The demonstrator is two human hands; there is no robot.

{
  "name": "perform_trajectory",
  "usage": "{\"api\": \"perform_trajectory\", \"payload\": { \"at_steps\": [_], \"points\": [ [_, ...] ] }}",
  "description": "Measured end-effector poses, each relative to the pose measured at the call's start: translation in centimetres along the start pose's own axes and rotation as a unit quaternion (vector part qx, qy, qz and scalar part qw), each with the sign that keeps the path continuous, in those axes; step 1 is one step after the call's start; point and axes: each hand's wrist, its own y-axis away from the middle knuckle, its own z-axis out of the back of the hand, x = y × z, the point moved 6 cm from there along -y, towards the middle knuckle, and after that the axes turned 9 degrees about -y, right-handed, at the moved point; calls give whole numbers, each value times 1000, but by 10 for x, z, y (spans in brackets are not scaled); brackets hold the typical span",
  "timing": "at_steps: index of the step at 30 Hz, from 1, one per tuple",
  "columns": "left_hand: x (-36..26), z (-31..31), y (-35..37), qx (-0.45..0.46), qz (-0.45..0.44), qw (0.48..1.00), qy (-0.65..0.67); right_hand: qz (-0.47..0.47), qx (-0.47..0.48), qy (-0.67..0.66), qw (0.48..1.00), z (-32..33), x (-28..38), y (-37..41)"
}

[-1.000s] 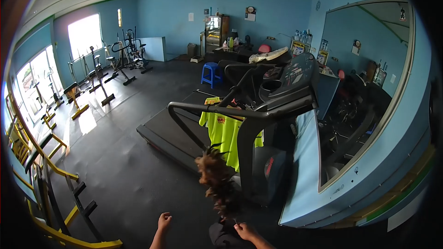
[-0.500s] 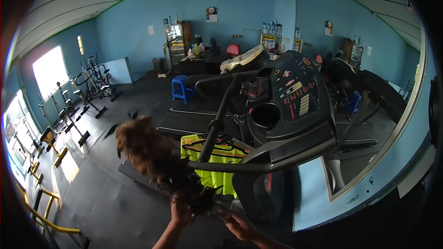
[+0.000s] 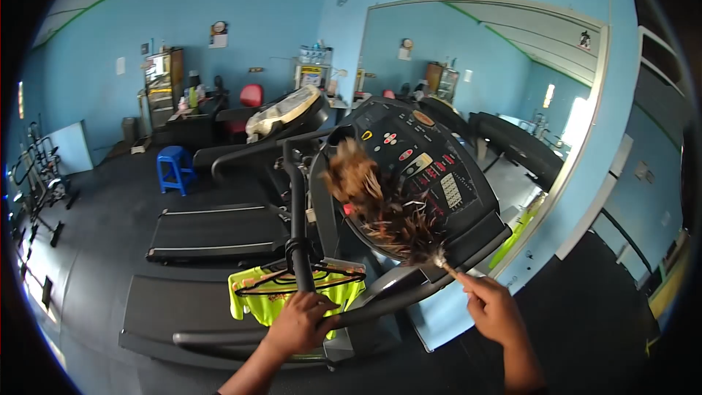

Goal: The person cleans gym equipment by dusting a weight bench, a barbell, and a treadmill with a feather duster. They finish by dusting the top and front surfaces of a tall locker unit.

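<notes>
My right hand (image 3: 495,309) pinches the thin handle of a brown feather duster (image 3: 376,205). The feathers lie across the black treadmill console (image 3: 431,175), over its cup holder and buttons. My left hand (image 3: 298,325) grips the treadmill's dark handrail (image 3: 297,228) near its lower bend. A neon yellow shirt (image 3: 256,298) on a black hanger hangs from that rail, just left of my left hand.
A second treadmill (image 3: 219,230) stands to the left, a third with a cloth on its console behind. A large wall mirror (image 3: 512,88) is to the right. A blue plastic stool (image 3: 174,168), a desk and exercise bikes (image 3: 36,175) stand further back.
The view has swung right and closer to the console. The duster went from low in front of me up onto the console. My left hand has taken hold of the handrail.
</notes>
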Motion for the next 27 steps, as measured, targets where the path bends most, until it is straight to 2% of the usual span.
{"api": "perform_trajectory", "payload": {
  "at_steps": [2, 4, 5, 8, 10, 12, 13, 15, 16, 18, 20, 21, 22, 24, 26, 27],
  "points": [
    [2, 3, 5, -4, -3, 1000, -18, -27, -30, 17, 999, 12, 8, -11],
    [8, 5, 7, -9, -13, 1000, -2, 12, -81, 150, 985, 25, 22, -25],
    [10, 4, 9, -9, -14, 1000, 4, -28, -133, 176, 975, 30, 21, -30],
    [12, 5, 13, 3, -12, 1000, 20, -23, -159, 274, 948, 8, 26, -40],
    [15, 4, 12, 3, -26, 1000, 16, -6, -56, 185, 981, -14, 29, -37],
    [19, 2, 13, -3, -25, 999, 28, 17, -15, 206, 978, -27, 42, -34],
    [18, 2, 13, -7, -30, 999, 20, 17, -14, 210, 978, -27, 46, -38],
    [18, 3, 15, -7, -35, 999, 15, -52, -104, 285, 951, -10, 46, -46],
    [18, 3, 14, -6, -36, 999, 15, -48, -136, 292, 946, -4, 36, -52],
    [16, 3, 14, -6, -38, 999, 17, -54, -119, 264, 956, -11, 48, -68],
    [17, 0, 15, 1, -37, 999, 8, 15, -34, 252, 967, -32, 46, -81],
    [17, 1, 14, 0, -36, 999, 6, -18, 8, 236, 972, -37, 48, -88],
    [18, 2, 14, 4, -31, 999, 27, -17, 7, 232, 972, -36, 48, -100],
    [20, 4, 14, 10, -27, 999, 43, -4, -67, 342, 937, -31, 44, -127],
    [21, 3, 14, 12, -29, 998, 61, -35, -136, 342, 929, -23, 11, -152],
    [23, 0, 15, 15, -28, 997, 67, 5, -132, 306, 943, -28, 11, -164]
  ]
}}
